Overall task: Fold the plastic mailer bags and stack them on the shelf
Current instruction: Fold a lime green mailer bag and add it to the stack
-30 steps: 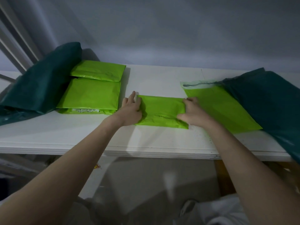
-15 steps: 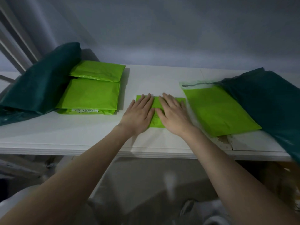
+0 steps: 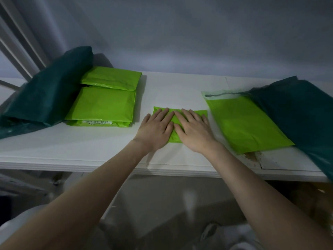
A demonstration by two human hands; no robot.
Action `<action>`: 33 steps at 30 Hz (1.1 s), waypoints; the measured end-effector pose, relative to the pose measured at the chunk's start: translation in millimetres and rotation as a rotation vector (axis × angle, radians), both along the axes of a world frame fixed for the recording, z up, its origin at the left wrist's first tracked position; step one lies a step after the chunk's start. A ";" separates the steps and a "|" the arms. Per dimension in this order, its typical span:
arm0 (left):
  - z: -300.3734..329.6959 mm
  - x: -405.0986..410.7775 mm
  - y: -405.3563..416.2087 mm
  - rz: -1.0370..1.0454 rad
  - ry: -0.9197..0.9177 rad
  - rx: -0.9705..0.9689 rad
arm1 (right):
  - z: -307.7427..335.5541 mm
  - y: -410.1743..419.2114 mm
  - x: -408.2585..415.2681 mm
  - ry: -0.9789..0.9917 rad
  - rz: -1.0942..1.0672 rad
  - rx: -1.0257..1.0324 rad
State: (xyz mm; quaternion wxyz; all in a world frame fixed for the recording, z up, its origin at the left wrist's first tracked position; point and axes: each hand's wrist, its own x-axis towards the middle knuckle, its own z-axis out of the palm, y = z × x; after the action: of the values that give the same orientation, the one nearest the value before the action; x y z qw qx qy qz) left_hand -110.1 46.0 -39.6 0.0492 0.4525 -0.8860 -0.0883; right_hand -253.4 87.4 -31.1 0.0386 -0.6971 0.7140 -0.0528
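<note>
- Now I have both hands flat on the folded bag point(image 3: 180, 121), which lies on the white shelf point(image 3: 108, 152) near its front edge, between the stack of folded bags point(image 3: 102, 105) on the left and the flat unfolded bag point(image 3: 246, 123) on the right.
- My left hand point(image 3: 155, 131) and my right hand point(image 3: 193, 133) lie side by side, thumbs almost touching, fingers straight and a little spread. They press down and grip nothing.
- I judge the bag very light, thin and soft. It has no stiffness, and the plastic looks smooth, so the fold may spring open or slide when I lift the palms.
- To move it, I think it is best to pinch both short ends through all layers, or slide fingers under the folded edge and keep a thumb on top.
- The dark green bags point(image 3: 46, 94) at both sides look equally soft.
</note>
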 end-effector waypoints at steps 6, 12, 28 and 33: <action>-4.2 0.0 3.7 0.023 0.053 0.012 | -6.5 4.7 1.7 -0.036 -0.049 -0.037; -7.1 -0.8 0.7 0.050 0.082 0.035 | -7.1 5.9 2.3 -0.082 -0.115 -0.012; -18.2 1.2 -5.0 -0.004 -0.016 -0.027 | -11.4 4.8 -1.3 -0.094 -0.106 -0.032; -11.2 0.0 -2.9 0.031 0.050 0.040 | -11.8 0.5 -4.6 -0.137 -0.086 -0.016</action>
State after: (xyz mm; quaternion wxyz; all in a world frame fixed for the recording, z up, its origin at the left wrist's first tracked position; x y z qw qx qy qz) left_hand -110.1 43.1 -50.8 0.0635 0.4647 -0.8755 -0.1165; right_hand -258.0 87.8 -42.9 0.0794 -0.6607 0.7386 -0.1078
